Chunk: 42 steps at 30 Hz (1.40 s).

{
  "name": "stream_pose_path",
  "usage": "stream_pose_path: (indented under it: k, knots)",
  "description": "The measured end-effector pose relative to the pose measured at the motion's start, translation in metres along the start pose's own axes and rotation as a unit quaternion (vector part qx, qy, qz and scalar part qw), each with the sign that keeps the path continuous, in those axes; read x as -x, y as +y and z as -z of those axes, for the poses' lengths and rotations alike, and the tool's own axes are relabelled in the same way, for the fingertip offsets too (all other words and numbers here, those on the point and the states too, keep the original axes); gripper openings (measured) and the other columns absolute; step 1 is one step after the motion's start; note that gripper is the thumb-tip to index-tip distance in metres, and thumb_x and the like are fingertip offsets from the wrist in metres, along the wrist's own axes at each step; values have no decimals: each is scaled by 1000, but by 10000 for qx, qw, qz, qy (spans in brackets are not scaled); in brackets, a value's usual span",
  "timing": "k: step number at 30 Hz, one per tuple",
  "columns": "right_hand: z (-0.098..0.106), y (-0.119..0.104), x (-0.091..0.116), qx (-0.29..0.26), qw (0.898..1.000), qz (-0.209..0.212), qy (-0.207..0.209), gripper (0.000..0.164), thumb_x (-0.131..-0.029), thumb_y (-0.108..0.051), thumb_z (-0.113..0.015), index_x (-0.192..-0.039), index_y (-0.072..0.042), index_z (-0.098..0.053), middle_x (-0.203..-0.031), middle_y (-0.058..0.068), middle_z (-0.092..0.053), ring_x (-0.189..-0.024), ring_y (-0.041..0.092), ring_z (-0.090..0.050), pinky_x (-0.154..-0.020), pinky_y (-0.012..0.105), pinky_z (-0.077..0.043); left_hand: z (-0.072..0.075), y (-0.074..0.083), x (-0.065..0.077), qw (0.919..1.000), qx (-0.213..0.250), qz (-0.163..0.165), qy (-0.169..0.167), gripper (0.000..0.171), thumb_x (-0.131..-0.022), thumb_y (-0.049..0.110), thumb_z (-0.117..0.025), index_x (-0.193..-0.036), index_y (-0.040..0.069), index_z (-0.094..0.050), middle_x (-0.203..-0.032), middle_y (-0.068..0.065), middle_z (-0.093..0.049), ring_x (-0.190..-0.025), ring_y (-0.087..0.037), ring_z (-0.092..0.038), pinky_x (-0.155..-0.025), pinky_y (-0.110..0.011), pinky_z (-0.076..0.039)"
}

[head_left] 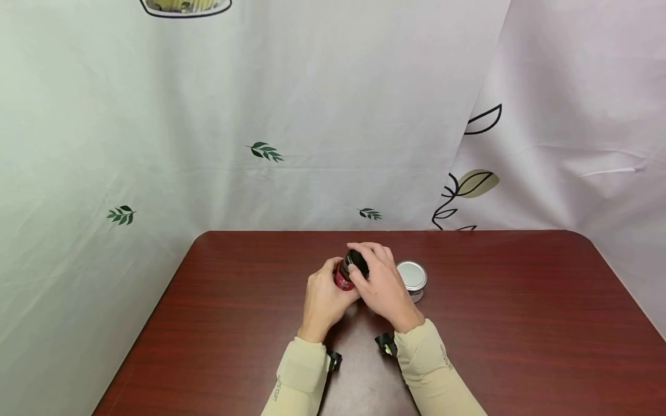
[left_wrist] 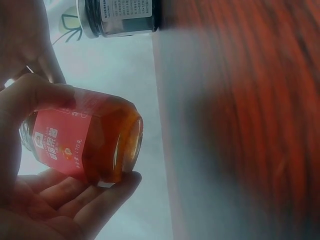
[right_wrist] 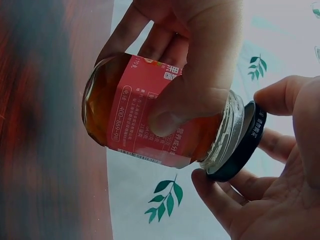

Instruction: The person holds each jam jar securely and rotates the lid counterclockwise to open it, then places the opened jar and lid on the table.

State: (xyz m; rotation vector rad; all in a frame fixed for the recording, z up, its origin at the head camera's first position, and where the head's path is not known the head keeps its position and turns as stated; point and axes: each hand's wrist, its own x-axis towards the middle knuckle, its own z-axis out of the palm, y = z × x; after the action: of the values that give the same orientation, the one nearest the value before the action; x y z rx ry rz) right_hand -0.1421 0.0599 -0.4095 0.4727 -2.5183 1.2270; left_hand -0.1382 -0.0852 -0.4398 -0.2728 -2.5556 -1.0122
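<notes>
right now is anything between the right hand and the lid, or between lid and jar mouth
Nothing visible: the right hand pinches the black lid, tilted at the mouth of the red-labelled jar. The silver-lidded jar stands off to the right.

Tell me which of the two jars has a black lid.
The red-labelled jar, held in the left hand: its black lid sits tilted. The other jar, standing on the table, has a silver lid.

The jar's [right_wrist: 97, 107] red label [right_wrist: 134, 95] reads 170克, 果酱 and 营养成分, with a number starting 400-869-9 and a barcode [right_wrist: 137, 155]. The lid's [right_wrist: 239, 159] small print seemingly ends 请勿购买. Lettering on the other jar's [left_wrist: 142, 26] white label [left_wrist: 125, 9] and the sleeves [head_left: 304, 370] is too small to read.
</notes>
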Motion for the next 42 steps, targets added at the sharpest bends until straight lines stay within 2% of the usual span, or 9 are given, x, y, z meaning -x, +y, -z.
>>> stream_pose_path:
  k: [7,16,42]
  knots:
    - [0,1,0,69,9999,-70,-41,41,-95,-17,-58,-136,-16,-63,-132,8,-57,-121,27,-47,-99,45,-45,0,1,0,10000,-28,31,3,58,-75,39,-84,-117,3,-66,-99,-11,-73,-83,-24,-71,-71,-38,-57]
    - [1,0,-1,103,9998,108,142,40,-94,-16,-60,-134,-14,-63,-131,9,-58,-120,27,-49,-98,46,-46,0,1,-1,9999,-62,87,34,59,-73,39,-86,-115,3,-67,-97,-10,-74,-82,-24,-71,-71,-39,-57]
    - [7,0,-1,-74,9999,-91,43,40,-97,-15,-60,-136,-13,-60,-136,11,-55,-124,31,-47,-100,48,-44,3,2,-1,9996,24,269,13,57,-73,33,-84,-117,4,-64,-100,-10,-73,-85,-24,-70,-75,-39,-57]
